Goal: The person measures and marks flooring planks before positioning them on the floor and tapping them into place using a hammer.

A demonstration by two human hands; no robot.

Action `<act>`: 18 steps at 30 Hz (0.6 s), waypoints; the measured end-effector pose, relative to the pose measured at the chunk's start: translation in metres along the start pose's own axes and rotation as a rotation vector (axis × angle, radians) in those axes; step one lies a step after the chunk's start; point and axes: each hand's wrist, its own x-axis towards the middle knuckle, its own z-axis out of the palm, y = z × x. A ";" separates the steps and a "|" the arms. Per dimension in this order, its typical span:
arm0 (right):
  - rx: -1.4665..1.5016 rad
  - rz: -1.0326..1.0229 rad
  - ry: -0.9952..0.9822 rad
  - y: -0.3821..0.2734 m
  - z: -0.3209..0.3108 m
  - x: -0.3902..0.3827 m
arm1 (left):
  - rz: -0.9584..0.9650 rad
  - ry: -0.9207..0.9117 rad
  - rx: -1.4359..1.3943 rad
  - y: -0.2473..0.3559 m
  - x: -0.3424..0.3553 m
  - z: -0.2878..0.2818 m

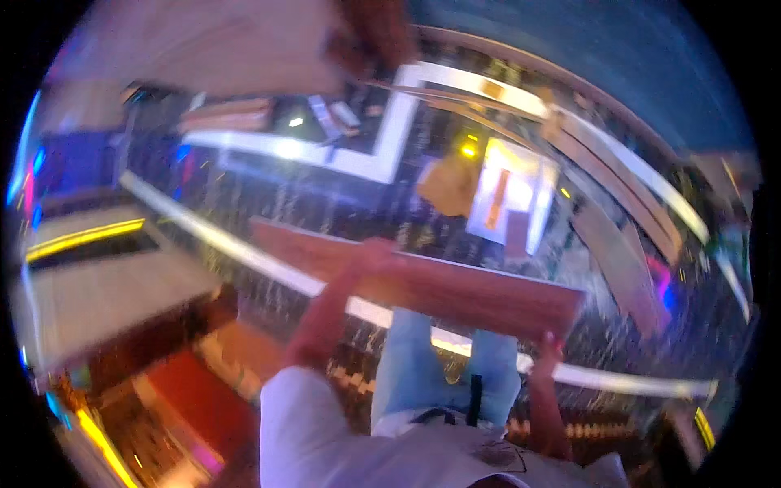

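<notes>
Head view: The wearer's left hand point(376, 252) was bent over the far long edge of a reddish-brown plank point(480, 294), left of its middle; motion blur hid the exact spread of the fingers. The right hand point(548, 351) gripped the plank's right end at its near corner, nearly closed, with any fingers underneath out of sight. The plank was held in front of the wearer's body, face up, its left end farther from the wearer than its right.

Beyond the plank lay a dark, streaked surface point(305, 203). On it, just past the plank, was a white sheet point(482, 213) bearing an orange strip point(494, 211), with a tan piece point(446, 185) at its left. Farther off stood a white angled frame point(390, 134). Right of the plank, long curved-looking boards point(614, 256) were noted. Along the plank's near side ran a long white strip point(228, 246).

In the room, left of the plank, was a pale-topped block point(106, 297) with a yellow band point(85, 238); a red panel point(195, 398) lay nearer the wearer.
</notes>
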 end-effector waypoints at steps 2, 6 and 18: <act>-0.029 0.036 -0.003 0.039 0.148 0.050 | -0.189 -0.078 0.040 -0.044 0.019 -0.087; 0.237 0.438 0.069 0.040 0.294 0.079 | -0.324 -0.094 0.048 -0.244 0.075 -0.071; 0.650 0.221 0.070 0.267 0.523 0.279 | -0.251 -0.100 0.352 -0.479 0.342 0.005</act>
